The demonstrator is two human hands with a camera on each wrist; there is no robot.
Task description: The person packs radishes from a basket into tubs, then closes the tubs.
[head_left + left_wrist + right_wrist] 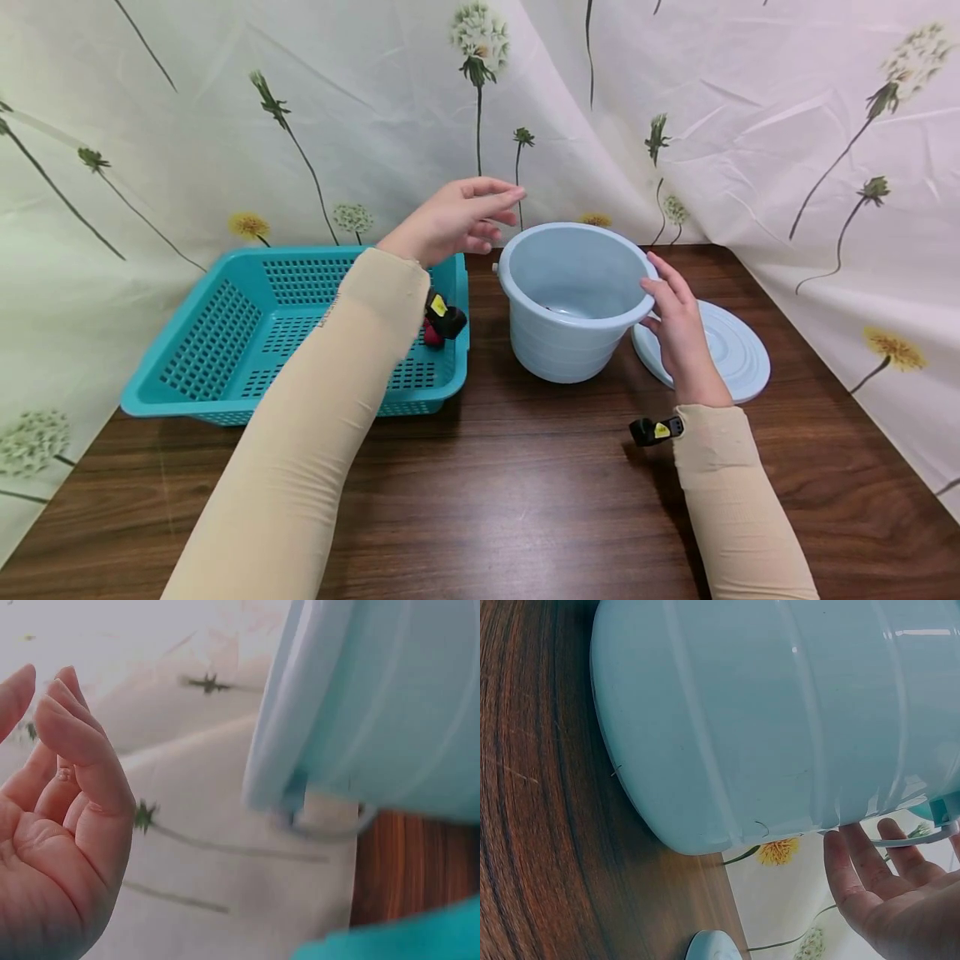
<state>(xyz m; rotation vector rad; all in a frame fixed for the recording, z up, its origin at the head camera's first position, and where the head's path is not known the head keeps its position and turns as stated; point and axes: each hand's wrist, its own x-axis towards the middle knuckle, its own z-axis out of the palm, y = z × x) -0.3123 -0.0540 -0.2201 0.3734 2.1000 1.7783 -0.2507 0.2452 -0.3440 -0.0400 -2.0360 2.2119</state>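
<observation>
A light blue bucket [566, 346] stands upright on the table. My left hand [463, 218] hovers above the right end of the teal basket [191, 354], to the left of the bucket's rim. It holds nothing; in the left wrist view its fingers [105, 769] are bent, with the thumb apart. My right hand [678, 333] is at the bucket's right side, its fingertips at the rim. The right wrist view shows those loosely spread fingers [866, 859] beside the bucket's wall and handle [922, 838]. Something small and dark is inside the bucket, too little visible to name.
Behind my right hand a round light blue lid [738, 346] lies flat on the brown table [510, 492]. A red object [432, 335] sits in the basket, partly hidden by the left wrist's camera. A cloth with a dandelion print [360, 108] hangs behind.
</observation>
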